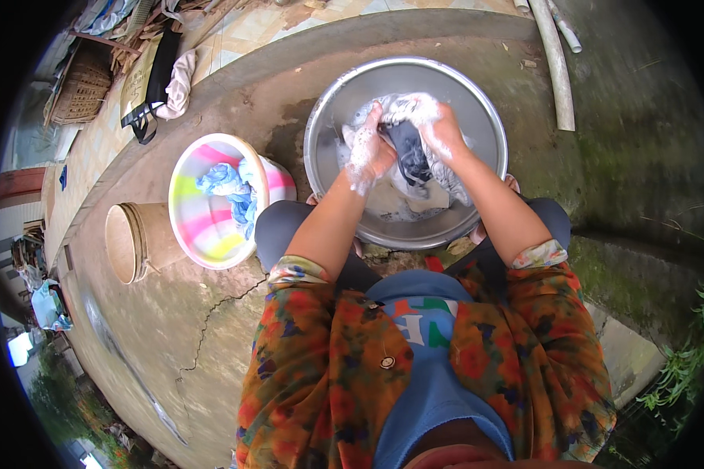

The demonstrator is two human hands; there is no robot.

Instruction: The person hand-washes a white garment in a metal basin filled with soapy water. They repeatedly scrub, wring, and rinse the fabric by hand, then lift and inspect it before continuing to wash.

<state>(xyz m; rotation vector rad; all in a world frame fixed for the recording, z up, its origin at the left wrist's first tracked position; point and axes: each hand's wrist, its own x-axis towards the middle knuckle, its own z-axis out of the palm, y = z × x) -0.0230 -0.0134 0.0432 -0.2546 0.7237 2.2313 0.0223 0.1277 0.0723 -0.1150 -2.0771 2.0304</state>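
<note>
A round metal basin (481,111) stands before me, holding soapy water and wet cloth. My left hand (372,146), covered in suds, grips the left side of a soapy white-and-grey cloth (408,105). On the cloth's right part, my right hand (444,132) is closed, with foam on its fingers. A dark piece of fabric (408,153) hangs between the two hands, down towards the water. Whether the dark and light parts are one garment, I cannot tell. Some of the fingers are hidden by foam and cloth.
Left of the basin is a multicoloured plastic bucket (196,202) with blue cloth (240,202) inside. Beside it a beige bucket (164,237) lies tilted. Farther off are a bag (144,76), a pale cloth (179,85) and a wicker basket (81,88). A pale pipe (554,70) lies at the upper right.
</note>
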